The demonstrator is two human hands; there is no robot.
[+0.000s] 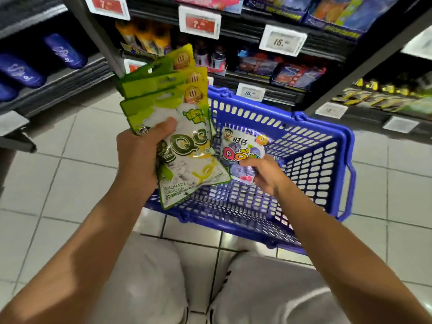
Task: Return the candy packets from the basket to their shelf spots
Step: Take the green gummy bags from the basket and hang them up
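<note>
Left grip [142, 150] and right grip [264, 175] both clenched.

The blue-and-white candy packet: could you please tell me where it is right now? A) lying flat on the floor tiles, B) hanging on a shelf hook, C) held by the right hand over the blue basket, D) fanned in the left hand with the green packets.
C: the right hand pinches the blue-and-white candy packet by its lower edge above the blue basket, while the left hand holds only the green lemonade packets.

Pale tiled floor [70, 146] meets dark stocked shelves [268, 40] with price tags [199, 22].
</note>
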